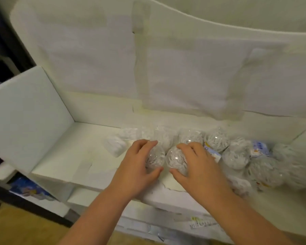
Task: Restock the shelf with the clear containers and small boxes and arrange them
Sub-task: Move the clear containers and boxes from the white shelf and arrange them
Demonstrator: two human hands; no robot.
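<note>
The left hand [138, 165] curls over a clear container [155, 159] stuffed with white shredded paper, fingers across its top and thumb hooked under its near side. The right hand [200, 165] grips a second clear container [177, 160] the same way, and the two round containers sit touching each other on the white shelf [64, 161], close to its front edge. Behind this pair a row of more clear containers [190, 137] runs along the back of the shelf, and to the right of the pair lies a crowded heap of others with a small box [212, 153] and a blue-printed small box [259, 147] wedged among them. Left of the pair the shelf shows bare board as far as the side panel [28, 119]. The containers look smooth and ball-like, so I judge the main risk is rolling: released this near the lip, either could tip forward off the shelf, and a nudge rightward could disturb the loose heap.
</note>
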